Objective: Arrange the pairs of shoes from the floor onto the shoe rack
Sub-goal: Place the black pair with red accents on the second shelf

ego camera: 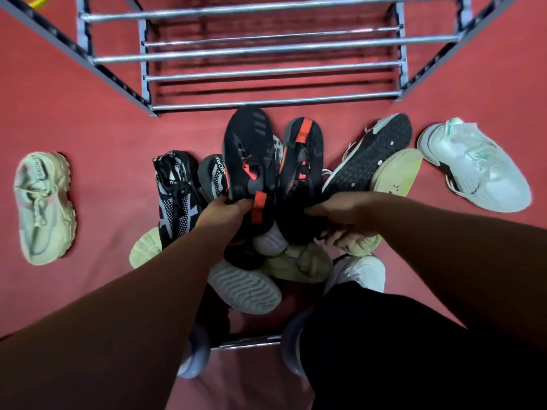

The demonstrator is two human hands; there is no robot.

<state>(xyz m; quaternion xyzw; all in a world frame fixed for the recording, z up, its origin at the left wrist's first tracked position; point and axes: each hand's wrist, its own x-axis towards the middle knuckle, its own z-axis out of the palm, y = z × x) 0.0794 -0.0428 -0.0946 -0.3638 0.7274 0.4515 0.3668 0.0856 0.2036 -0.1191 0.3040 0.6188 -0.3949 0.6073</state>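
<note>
Light: moderate and even, from overhead; striped shadows lie under the shoe rack bars.
Sharpness: slight motion blur throughout.
Edges: wide-angle bending; forearms dim and soft.

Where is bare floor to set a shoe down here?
Bare floor: between the cream shoe and patterned shoe, and left of the rack. Crowded: the pile beneath the left hand and right hand gripping the black-orange pair.
</note>
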